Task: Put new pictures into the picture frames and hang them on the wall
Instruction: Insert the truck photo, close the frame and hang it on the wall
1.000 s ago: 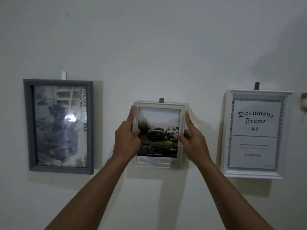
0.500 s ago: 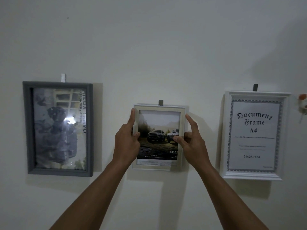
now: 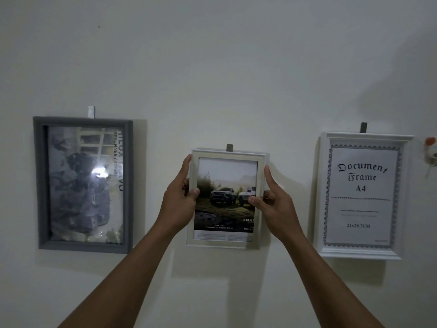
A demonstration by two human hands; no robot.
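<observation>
Left hand: the left hand [image 3: 178,200] gripped the left edge of the small frame [image 3: 227,243], thumb on the glass and fingers up the side.
Right hand: the right hand [image 3: 276,204] gripped the right edge, thumb on the front and forefinger straight up along the side.
Small frame: it held a picture [image 3: 224,185] of two trucks. It sat upright at the middle of the wall [image 3: 212,67], its top edge just under a hook [image 3: 229,147].
Change: over the last second almost nothing moved. Both hands kept their hold and the frame stayed under the hook; only the view drifted slightly.
Meaning: the frame was probably being seated or levelled. Whether it had caught on the hook could not be told, and with both hands on it the step looked unfinished.
Wall: pale, plain and dimly lit, with soft shadows under the arms.
Grey frame: the grey frame [image 3: 37,185] hung toward the wall's left side, glare on its glass.
White frame: the white frame [image 3: 359,254] hung toward the right side with its stock "Document Frame A4" sheet, likely awaiting a new picture.
Right edge: a small orange-and-white thing [image 3: 430,150], too blurred to name.
</observation>
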